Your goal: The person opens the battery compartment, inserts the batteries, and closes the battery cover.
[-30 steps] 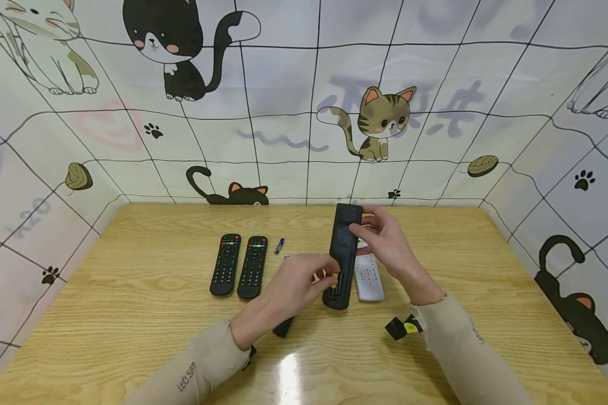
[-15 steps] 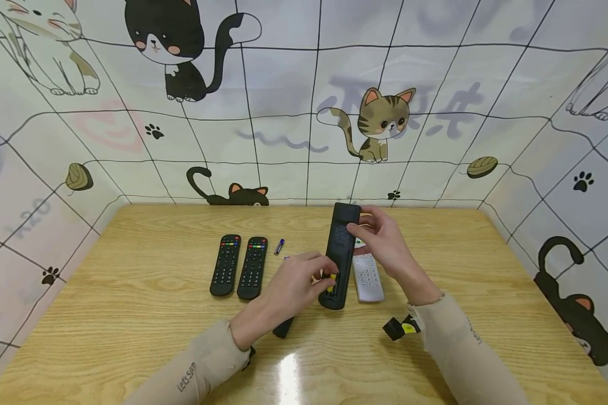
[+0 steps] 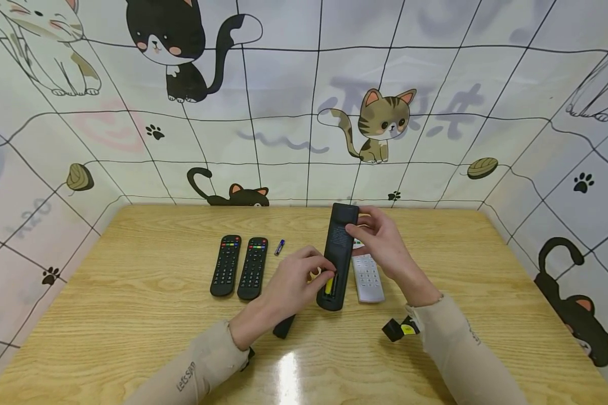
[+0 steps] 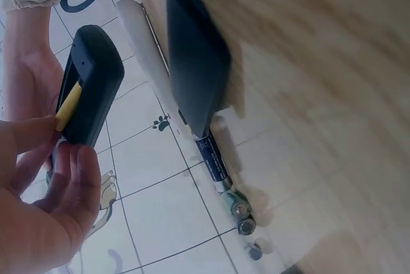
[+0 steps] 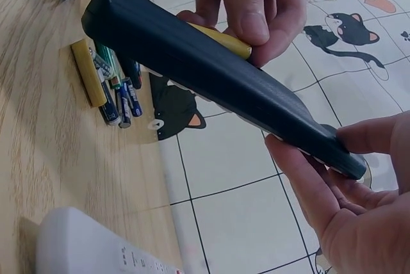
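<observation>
In the head view my right hand (image 3: 387, 247) grips the upper end of a black remote control (image 3: 340, 242), its back facing up and its battery bay uncovered. At the lower end, my left hand (image 3: 296, 281) pinches one end of a yellow battery (image 4: 70, 104) between thumb and fingers. The battery's other end sits in the bay. From the right wrist view, the yellow battery (image 5: 224, 40) lies slantwise, rising out of the remote's edge under the left fingertips (image 5: 253, 27).
Two black remotes (image 3: 225, 264) lie face up at left, near a small blue battery (image 3: 280, 247). A white remote (image 3: 369, 278) lies right of the held one. Several batteries (image 5: 122, 95) and a dark piece (image 3: 285, 326) are partly behind the left hand.
The held remote has shifted slightly left. The yellow battery now reaches further along the bay, with more of it showing below the left fingertips.
</observation>
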`<move>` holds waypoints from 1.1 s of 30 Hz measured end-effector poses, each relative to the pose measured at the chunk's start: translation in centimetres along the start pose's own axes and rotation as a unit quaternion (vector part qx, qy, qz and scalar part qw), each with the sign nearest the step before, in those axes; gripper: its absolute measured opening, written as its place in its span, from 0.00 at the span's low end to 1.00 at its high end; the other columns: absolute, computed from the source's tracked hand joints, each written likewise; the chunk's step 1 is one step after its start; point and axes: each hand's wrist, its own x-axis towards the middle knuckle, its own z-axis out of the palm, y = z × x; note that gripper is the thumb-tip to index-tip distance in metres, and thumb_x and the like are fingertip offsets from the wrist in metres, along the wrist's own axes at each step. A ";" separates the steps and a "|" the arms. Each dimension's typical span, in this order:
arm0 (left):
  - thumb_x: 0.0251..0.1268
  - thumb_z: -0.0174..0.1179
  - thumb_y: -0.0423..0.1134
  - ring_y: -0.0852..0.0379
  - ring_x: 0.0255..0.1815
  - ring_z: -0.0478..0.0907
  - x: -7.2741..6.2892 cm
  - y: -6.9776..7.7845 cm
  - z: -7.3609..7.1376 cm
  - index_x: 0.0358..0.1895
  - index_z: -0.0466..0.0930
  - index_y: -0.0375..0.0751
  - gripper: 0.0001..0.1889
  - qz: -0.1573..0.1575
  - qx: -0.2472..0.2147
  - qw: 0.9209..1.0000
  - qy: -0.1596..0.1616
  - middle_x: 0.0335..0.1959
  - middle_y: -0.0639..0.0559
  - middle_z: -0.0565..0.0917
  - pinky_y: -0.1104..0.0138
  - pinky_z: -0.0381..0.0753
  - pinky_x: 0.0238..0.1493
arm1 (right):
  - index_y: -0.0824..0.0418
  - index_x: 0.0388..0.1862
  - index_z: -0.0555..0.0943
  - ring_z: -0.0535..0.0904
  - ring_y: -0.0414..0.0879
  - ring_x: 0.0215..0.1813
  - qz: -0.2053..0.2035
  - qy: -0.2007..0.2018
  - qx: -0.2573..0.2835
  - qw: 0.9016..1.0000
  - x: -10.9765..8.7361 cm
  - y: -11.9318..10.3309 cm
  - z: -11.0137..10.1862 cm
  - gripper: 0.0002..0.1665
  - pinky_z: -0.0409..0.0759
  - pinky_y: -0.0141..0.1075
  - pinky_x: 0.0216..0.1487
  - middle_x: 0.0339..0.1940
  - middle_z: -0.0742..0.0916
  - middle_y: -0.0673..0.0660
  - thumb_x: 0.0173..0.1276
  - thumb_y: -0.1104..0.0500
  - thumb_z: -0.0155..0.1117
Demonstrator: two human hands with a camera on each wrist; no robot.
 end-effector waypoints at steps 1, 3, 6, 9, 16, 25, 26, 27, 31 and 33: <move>0.71 0.68 0.35 0.57 0.35 0.78 0.0 0.0 0.0 0.42 0.89 0.44 0.03 -0.005 -0.009 1.000 0.002 0.39 0.55 0.81 0.71 0.79 0.34 | 0.70 0.73 0.65 0.85 0.46 0.46 -0.001 0.000 -0.001 1.000 0.0 0.0 0.0 0.29 0.88 0.45 0.38 0.54 0.80 0.72 0.78 0.65 0.60; 0.69 0.69 0.35 0.56 0.35 0.78 0.0 -0.1 0.0 0.43 0.88 0.43 0.03 -0.020 -0.031 0.999 0.008 0.39 0.54 0.81 0.71 0.79 0.32 | 0.70 0.73 0.66 0.85 0.46 0.47 -0.002 -0.001 -0.001 1.000 0.0 0.0 0.1 0.28 0.88 0.46 0.38 0.54 0.81 0.72 0.78 0.65 0.60; 0.67 0.71 0.35 0.55 0.35 0.78 0.1 -0.2 -0.1 0.48 0.83 0.40 0.10 -0.062 -0.078 0.995 0.009 0.40 0.51 0.80 0.69 0.81 0.33 | 0.70 0.72 0.66 0.85 0.47 0.47 -0.004 -0.001 -0.003 1.000 0.0 0.0 0.1 0.27 0.88 0.46 0.38 0.54 0.81 0.72 0.79 0.65 0.59; 0.67 0.71 0.36 0.55 0.37 0.79 0.2 -0.2 -0.4 0.56 0.76 0.38 0.19 -0.120 -0.131 0.984 -0.003 0.43 0.49 0.79 0.65 0.83 0.36 | 0.70 0.72 0.67 0.85 0.47 0.47 -0.006 -0.002 -0.003 1.000 0.0 0.0 0.1 0.27 0.88 0.47 0.39 0.54 0.81 0.72 0.79 0.65 0.59; 0.71 0.68 0.40 0.52 0.47 0.81 0.5 -0.3 -0.8 0.68 0.71 0.40 0.27 -0.238 -0.232 0.941 -0.059 0.51 0.47 0.79 0.59 0.84 0.43 | 0.70 0.72 0.67 0.85 0.46 0.47 -0.013 -0.005 0.005 1.000 -0.1 -0.1 0.2 0.27 0.88 0.46 0.39 0.54 0.81 0.72 0.79 0.65 0.59; 0.70 0.67 0.39 0.50 0.48 0.82 0.8 -0.3 -0.8 0.66 0.72 0.37 0.25 -0.289 -0.320 0.899 -0.077 0.54 0.42 0.78 0.58 0.85 0.45 | 0.70 0.71 0.67 0.85 0.45 0.48 -0.025 -0.008 0.022 0.999 -0.1 -0.3 0.4 0.25 0.88 0.45 0.38 0.55 0.81 0.71 0.79 0.66 0.58; 0.70 0.66 0.38 0.50 0.47 0.82 0.9 -0.4 -0.7 0.65 0.72 0.36 0.24 -0.290 -0.328 0.896 -0.077 0.54 0.41 0.77 0.58 0.85 0.44 | 0.70 0.71 0.67 0.85 0.45 0.48 -0.026 -0.008 0.024 0.999 -0.1 -0.3 0.4 0.25 0.88 0.45 0.38 0.55 0.81 0.71 0.79 0.67 0.58; 0.70 0.66 0.38 0.50 0.47 0.81 0.9 -0.3 -0.7 0.65 0.71 0.36 0.24 -0.290 -0.335 0.893 -0.076 0.54 0.41 0.77 0.58 0.85 0.44 | 0.70 0.71 0.67 0.85 0.45 0.48 -0.027 -0.008 0.026 0.999 -0.1 -0.4 0.5 0.25 0.88 0.45 0.38 0.55 0.81 0.71 0.79 0.67 0.58; 0.69 0.65 0.36 0.49 0.47 0.80 0.9 -0.3 -0.7 0.64 0.71 0.36 0.23 -0.291 -0.353 0.886 -0.074 0.53 0.40 0.77 0.58 0.85 0.44 | 0.70 0.71 0.67 0.85 0.45 0.48 -0.031 -0.007 0.034 0.999 -0.1 -0.5 0.7 0.25 0.88 0.46 0.37 0.54 0.81 0.70 0.78 0.68 0.58; 0.69 0.64 0.36 0.49 0.47 0.79 0.8 -0.3 -0.7 0.64 0.70 0.36 0.23 -0.292 -0.358 0.884 -0.074 0.52 0.40 0.77 0.58 0.85 0.44 | 0.70 0.71 0.67 0.85 0.46 0.47 -0.034 -0.008 0.037 0.999 -0.1 -0.6 0.8 0.26 0.88 0.46 0.37 0.54 0.81 0.70 0.78 0.68 0.58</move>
